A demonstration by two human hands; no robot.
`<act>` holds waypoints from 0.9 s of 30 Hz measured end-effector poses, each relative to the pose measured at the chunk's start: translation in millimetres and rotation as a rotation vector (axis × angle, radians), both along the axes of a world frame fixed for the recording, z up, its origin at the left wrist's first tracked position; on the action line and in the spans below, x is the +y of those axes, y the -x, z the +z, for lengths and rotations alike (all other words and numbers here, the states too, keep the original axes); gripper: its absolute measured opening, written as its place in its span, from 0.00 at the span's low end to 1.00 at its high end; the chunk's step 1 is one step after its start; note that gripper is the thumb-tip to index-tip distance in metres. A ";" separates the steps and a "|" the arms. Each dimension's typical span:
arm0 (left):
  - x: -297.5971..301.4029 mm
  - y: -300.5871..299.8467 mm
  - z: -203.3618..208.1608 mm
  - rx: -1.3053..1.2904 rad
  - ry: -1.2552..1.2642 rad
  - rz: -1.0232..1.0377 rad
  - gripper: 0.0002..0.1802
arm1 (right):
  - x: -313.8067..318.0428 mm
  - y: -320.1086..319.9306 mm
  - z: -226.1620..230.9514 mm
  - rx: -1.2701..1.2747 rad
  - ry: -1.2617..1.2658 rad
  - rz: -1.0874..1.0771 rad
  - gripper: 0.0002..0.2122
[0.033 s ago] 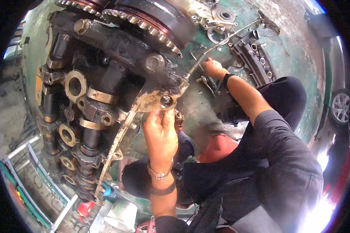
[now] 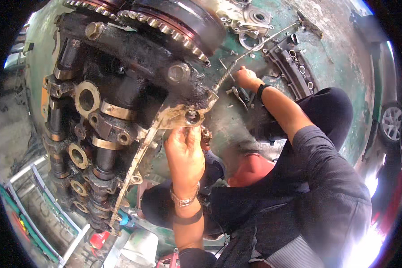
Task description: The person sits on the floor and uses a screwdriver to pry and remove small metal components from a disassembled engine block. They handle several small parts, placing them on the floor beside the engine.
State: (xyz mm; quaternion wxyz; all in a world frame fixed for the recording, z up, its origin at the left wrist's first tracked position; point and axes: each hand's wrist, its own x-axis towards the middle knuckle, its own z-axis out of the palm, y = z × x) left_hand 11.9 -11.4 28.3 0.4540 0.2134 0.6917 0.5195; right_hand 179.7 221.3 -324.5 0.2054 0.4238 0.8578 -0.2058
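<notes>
A grimy engine cylinder head (image 2: 174, 116) with camshafts (image 2: 105, 156) and a toothed wheel (image 2: 165, 29) fills the left side of the view. My left hand (image 2: 185, 156) reaches up to its near corner. The fingers are closed against the underside of a lug with a round hole, and their tips are hidden. Beside them sits a small brownish metal piece (image 2: 206, 135). My right hand (image 2: 248, 79) is a closed fist beyond the corner, low over the floor. A thin metal rod (image 2: 228, 71) shows by its fingers, but what it grips is unclear.
A long thin rod with a spring-like section (image 2: 236, 62) slants away from the corner. Beyond lie a black valve cover (image 2: 292, 69) and a metal housing (image 2: 257, 20) on the green floor (image 2: 344, 80). A red object (image 2: 250, 169) is by my legs; a white bucket (image 2: 140, 245) stands lower left.
</notes>
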 end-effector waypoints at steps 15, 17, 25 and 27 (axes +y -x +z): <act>0.3 -2.3 -0.2 -0.023 -0.026 0.024 0.05 | -158.8 -0.9 2.1 0.200 0.061 -0.123 0.09; 0.4 -0.7 -2.4 0.015 -0.031 0.009 0.05 | -166.7 -8.7 2.2 0.278 0.051 -0.021 0.06; 5.3 -1.4 -1.2 -0.021 -0.047 -0.024 0.05 | -199.2 -40.0 19.8 0.271 -0.090 -0.821 0.12; 5.7 -1.3 -1.1 -0.034 -0.063 -0.022 0.05 | -191.8 -52.4 23.3 0.341 -0.173 -0.897 0.13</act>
